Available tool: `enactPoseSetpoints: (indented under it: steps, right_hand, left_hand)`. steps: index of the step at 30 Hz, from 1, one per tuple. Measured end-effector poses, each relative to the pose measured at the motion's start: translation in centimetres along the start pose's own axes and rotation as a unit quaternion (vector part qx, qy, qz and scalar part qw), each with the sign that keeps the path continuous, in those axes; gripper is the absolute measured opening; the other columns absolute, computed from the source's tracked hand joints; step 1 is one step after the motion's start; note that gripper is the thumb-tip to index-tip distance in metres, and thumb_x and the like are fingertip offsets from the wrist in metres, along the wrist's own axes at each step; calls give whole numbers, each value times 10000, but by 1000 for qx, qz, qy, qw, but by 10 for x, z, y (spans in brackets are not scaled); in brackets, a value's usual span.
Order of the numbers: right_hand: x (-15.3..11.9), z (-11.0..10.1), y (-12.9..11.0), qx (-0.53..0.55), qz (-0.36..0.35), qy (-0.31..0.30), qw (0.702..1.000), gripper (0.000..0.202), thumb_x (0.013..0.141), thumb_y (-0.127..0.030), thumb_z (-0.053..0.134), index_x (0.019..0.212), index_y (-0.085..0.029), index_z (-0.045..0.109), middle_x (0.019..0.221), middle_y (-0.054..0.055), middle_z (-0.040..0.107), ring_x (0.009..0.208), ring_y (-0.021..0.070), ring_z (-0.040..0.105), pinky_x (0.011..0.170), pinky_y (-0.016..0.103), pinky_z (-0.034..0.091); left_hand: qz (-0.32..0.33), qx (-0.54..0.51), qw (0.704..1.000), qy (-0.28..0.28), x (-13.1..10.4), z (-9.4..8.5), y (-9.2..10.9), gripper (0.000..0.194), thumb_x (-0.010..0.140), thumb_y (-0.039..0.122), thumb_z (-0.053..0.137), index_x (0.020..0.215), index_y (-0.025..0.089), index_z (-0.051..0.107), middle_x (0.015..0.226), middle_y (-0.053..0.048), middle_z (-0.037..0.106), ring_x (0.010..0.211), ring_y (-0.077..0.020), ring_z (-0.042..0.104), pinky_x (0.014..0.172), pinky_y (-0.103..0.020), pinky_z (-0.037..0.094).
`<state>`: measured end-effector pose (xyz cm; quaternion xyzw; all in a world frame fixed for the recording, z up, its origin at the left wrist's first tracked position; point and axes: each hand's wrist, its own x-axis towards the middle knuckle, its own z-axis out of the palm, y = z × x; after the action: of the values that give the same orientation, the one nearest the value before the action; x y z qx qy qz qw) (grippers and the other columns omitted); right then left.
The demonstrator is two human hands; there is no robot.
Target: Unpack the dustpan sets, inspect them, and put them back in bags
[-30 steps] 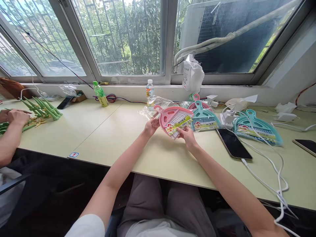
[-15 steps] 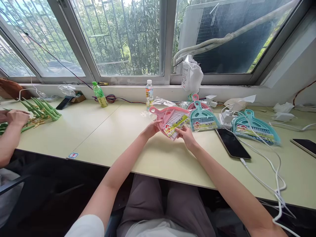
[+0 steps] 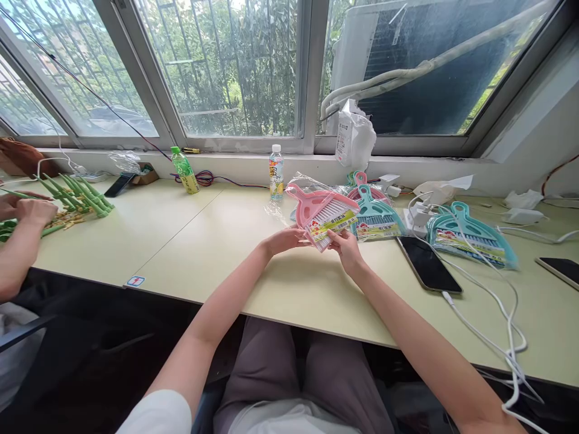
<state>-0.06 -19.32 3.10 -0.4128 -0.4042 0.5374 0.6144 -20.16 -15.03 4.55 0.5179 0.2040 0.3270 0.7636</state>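
Note:
A pink dustpan and brush set [image 3: 312, 206] with a yellow-green label is held tilted above the table, its handle toward the upper left. My left hand [image 3: 288, 240] supports its lower left edge, fingers partly hidden beneath it. My right hand [image 3: 346, 248] pinches the lower right part near the label. Behind and to the right lies a teal dustpan and brush set [image 3: 377, 220] in clear wrap, with pink ones partly hidden behind it. Crumpled clear plastic [image 3: 275, 210] sits left of the pink set.
Farther right are another teal set [image 3: 473, 235], a black phone [image 3: 429, 264], white cables [image 3: 493, 295] and a power strip [image 3: 417, 217]. Two bottles [image 3: 275, 172] [image 3: 184, 170] stand near the window. At far left a person's hands [image 3: 34, 212] touch green stalks [image 3: 79, 196].
The pink set has shifted slightly right and turned a little in my hands. My left hand has moved lower along its edge, with its fingers now more extended beneath it.

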Motion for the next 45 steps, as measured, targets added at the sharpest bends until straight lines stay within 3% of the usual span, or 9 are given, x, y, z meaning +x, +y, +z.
enactPoseSetpoints:
  steps: [7,11,15,19,28,31,37,41,45]
  right_hand:
    - [1,0,-1,-1,1,9,1000,460,531,-445,860,851,-187,652,846,33,698,629,127,594,521,238,511]
    - [1,1,1,-28,-3,5,1000,462,534,-453,850,855,-187,651,853,37,699,641,137,607,515,245,526]
    - [0,2,3,-54,-3,-1,999,464,546,-472,835,864,-193,645,879,52,699,675,160,627,521,265,539]
    - [-1,1,1,-65,-15,23,997,478,534,-487,847,846,-192,635,881,61,702,718,191,641,550,301,560]
    - [-2,2,0,-18,-3,48,999,434,557,-424,849,841,-170,641,871,56,706,736,178,669,566,265,572]
    - [-1,1,1,-19,7,51,998,391,587,-390,834,850,-172,642,891,63,711,716,168,672,549,248,564]
    - [2,-1,0,-30,7,45,998,394,575,-373,835,856,-179,640,879,55,719,667,160,657,520,254,566]
    - [2,0,2,-53,23,18,998,352,582,-343,825,853,-197,656,875,46,722,707,176,673,508,249,566]
    - [2,0,2,-63,58,21,996,239,622,-275,795,804,-198,660,845,51,724,706,176,682,513,238,559]
  left_hand:
    - [139,-39,982,124,6,-5,1,475,824,413,659,1265,242,616,1270,-52,653,1188,-232,594,997,-361,459]
    - [141,-20,976,163,7,-2,1,536,794,374,700,1301,246,581,1243,-45,664,1090,-217,637,923,-336,486]
    - [88,5,987,132,8,8,-7,478,729,268,766,1184,176,648,1149,-76,700,1020,-217,657,902,-339,488]
    - [20,29,996,78,6,16,-14,417,727,300,786,1092,128,679,1096,-120,711,995,-230,672,945,-383,472]
    - [-4,38,999,0,7,17,-18,502,783,409,745,1217,178,639,1204,-134,673,1119,-260,631,991,-420,466]
    - [59,27,996,57,12,12,-16,521,779,484,719,1205,196,637,1214,-123,667,1161,-271,604,975,-397,472]
    - [181,12,942,281,4,-25,16,622,766,445,705,1327,290,485,1405,-65,545,1249,-201,541,973,-324,457]
    - [158,80,948,266,-7,-42,31,668,755,468,715,1350,282,474,1387,-87,565,1173,-219,597,950,-339,453]
    - [118,159,945,260,-4,-40,23,788,743,494,731,1420,288,384,1320,-100,617,1062,-231,651,930,-379,436]
